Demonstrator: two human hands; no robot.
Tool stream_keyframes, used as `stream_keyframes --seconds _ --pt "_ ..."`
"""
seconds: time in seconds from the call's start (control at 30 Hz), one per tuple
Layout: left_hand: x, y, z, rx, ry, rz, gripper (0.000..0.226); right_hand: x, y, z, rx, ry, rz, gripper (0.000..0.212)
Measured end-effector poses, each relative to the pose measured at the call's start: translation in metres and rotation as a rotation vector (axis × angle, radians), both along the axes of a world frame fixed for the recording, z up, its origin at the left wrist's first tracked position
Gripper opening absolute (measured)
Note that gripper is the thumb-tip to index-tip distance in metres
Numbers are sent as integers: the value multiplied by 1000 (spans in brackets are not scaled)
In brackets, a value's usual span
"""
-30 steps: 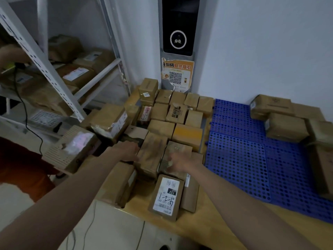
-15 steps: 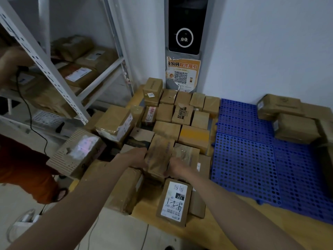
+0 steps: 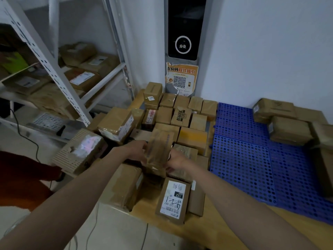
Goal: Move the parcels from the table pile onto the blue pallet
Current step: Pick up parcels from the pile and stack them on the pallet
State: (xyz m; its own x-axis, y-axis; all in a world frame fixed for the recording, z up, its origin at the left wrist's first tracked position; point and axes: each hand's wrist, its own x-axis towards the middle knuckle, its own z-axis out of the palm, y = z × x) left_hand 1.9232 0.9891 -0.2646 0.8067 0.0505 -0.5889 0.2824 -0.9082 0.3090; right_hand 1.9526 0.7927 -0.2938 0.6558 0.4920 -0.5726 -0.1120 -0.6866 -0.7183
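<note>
I am clamping the tall parcel point(image 3: 159, 150) between both hands, left hand point(image 3: 137, 150) and right hand point(image 3: 177, 160) on opposite sides, for balanced carrying right to the blue pallet point(image 3: 241, 159).

My one head view looks forward and down, close over the surface point(image 3: 212, 230), pallet point(image 3: 241, 165) right.

1. I'm seeing the pile of brown cardboard parcels point(image 3: 180, 121) sitting on the wooden table point(image 3: 212, 230), left of the blue perforated plastic pallet point(image 3: 241, 159).
2. More taped brown boxes point(image 3: 286, 123) are resting on the pallet's far right.
3. The white metal shelving rack point(image 3: 59, 83) is standing left of the pile.
4. My left hand point(image 3: 137, 150) and right hand point(image 3: 177, 160) are flanking an upright brown parcel point(image 3: 159, 150) amid the pile.
</note>
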Motion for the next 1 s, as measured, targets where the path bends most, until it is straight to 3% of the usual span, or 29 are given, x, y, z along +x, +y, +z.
stream_keyframes --seconds 0.2,0.37,0.5,0.6,0.73,1.0 --pt "1 -9 35 -12 -69 -27 67 7 -9 35 9 -40 27 55" --pt "0 -25 63 -28 -101 -53 81 10 -28 63 -3 -118 50 42" --pt "5 -55 77 -70 -154 -129 79 11 -59 78 -27 -147 1 41" --pt "12 -89 79 -85 -183 -182 74 6 -95 87 -60 -141 -52 45" --pt "23 -152 73 -112 -200 -286 70 -9 -158 90 -135 -142 -132 66" --pt "45 -289 40 -149 -207 -477 76 -23 -294 74 -222 -112 -273 58"
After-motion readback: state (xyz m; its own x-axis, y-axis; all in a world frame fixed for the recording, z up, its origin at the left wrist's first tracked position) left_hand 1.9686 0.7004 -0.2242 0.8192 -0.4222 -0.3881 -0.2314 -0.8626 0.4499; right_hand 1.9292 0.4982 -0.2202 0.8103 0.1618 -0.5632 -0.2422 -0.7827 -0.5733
